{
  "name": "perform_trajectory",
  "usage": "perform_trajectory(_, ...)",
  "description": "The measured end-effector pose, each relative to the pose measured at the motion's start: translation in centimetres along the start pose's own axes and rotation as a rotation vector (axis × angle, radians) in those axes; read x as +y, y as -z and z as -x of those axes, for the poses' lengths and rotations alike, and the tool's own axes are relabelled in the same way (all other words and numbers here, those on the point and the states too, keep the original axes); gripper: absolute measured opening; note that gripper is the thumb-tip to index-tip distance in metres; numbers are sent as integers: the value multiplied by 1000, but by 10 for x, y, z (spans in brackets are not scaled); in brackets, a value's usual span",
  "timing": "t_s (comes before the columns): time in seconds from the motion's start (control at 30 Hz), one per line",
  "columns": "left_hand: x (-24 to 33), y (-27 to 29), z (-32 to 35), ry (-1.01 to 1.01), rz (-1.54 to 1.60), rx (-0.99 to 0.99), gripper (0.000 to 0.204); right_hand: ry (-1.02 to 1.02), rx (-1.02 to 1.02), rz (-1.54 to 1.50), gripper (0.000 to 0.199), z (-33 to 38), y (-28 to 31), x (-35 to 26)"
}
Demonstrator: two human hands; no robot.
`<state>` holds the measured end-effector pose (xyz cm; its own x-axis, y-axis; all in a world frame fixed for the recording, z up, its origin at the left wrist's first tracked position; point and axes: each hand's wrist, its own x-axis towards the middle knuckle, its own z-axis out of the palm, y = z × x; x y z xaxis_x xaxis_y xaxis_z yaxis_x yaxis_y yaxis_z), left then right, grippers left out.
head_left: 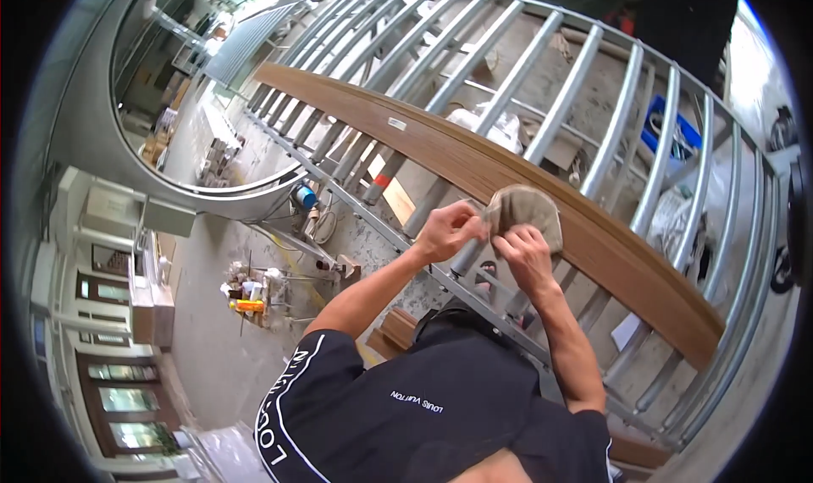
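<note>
One cloth (527, 212), a crumpled grey-brown rag, is bunched between both hands and sits against the top face of one long brown wooden handrail (474, 174). The left hand (450, 231) is closed around the rag's near-left edge, fingers curled tight. The right hand (525, 259) grips the rag's lower edge from beneath, thumb and fingers pinched on the fabric. Neither hand is open; both have hold of the same cloth and nothing else.

Judged from the frame, the work is the wiping of the rail's top surface, and it is in progress at about the middle of the visible length. The wood shows an even brown tone on both sides of the hands, so I cannot tell which stretch has been wiped and which is left.

Under the hands, the rail runs along a grey metal balustrade (593, 127) of upright bars. At least a dozen bars show; the far ones crowd together and an exact count is not possible. One small pale label (396, 124) sits on the rail, well away from the left hand.

Below and left of the hands, on the lower floor (212, 331), stand one blue container (305, 197) and one cluster of small items (250, 290), too small to count.
</note>
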<state>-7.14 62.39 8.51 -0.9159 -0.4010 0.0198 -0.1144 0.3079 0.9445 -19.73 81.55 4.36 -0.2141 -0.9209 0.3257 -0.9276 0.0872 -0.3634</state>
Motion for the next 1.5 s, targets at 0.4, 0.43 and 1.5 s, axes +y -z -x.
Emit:
perform_trajectory(0.4, -180, 284, -50, 260, 303, 874, 49, -366, 98, 529, 61, 44, -11, 29)
perform_trajectory(0.43, -193, 311, -61, 343, 163, 845, 51, -406, 30, 525, 62, 45, -11, 28)
perform_trajectory(1.5, -281, 370, -298, 74, -405, 909, 67, -620, -28, 529, 54, 56, 14, 103)
